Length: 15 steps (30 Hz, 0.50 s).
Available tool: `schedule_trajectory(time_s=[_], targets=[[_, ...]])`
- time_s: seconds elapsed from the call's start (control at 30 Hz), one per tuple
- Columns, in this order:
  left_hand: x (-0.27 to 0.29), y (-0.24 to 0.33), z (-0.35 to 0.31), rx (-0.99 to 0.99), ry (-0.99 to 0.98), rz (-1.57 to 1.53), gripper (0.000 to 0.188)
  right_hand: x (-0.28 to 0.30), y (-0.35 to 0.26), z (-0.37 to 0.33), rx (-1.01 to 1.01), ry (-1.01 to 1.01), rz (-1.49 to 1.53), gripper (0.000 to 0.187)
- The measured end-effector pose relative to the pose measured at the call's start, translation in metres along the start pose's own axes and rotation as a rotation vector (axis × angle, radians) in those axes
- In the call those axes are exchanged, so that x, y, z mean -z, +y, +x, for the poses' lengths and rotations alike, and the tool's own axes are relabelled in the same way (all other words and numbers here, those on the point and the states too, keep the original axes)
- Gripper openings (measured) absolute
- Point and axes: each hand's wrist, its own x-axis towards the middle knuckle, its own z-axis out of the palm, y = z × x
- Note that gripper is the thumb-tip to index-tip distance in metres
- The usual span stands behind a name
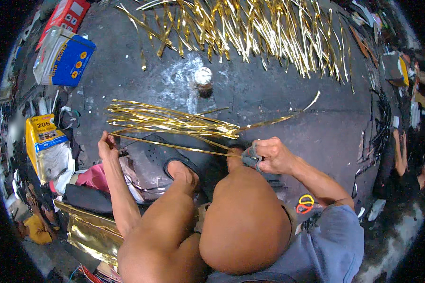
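A thin gold strip (174, 146) stretches between my two hands, slanting slightly down to the right. My left hand (108, 145) pinches its left end. In my right hand (275, 153) the fingers are closed around a small dark grey cloth (251, 157), where the strip's other end meets it; the exact contact is hidden. Just beyond lies a loose bundle of shiny gold strips (170, 119), with one longer strip (283, 118) trailing off to the right. Past the bundle stands a small round container (203, 79) with a whitish top.
Many gold strips (269, 35) spread along the far side. Scissors (305, 203) with red and yellow handles lie near my right elbow. Blue-and-white (66, 56) and yellow (46, 141) packages stand left. A gold sheet (89, 231) sits lower left. Another person's hand (400, 141) shows far right.
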Motion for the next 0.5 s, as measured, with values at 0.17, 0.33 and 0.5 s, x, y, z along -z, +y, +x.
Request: schedule_trajectory(time_s=[0.17,0.33,0.5], targets=[[-0.003,-0.017,0.021,-0.055,0.173,0.06,0.02,-0.012,0.028,-0.024,-0.077,-0.049,-0.097,0.02],[-0.018,0.001,0.001,-0.123,0.434,0.368,0.048,-0.017,0.093,-0.027,-0.343,0.332,-0.176,0.023],[-0.104,-0.036,-0.097,-0.964,0.135,0.907,0.045,-0.071,0.137,0.008,-0.444,0.628,-0.173,0.034]])
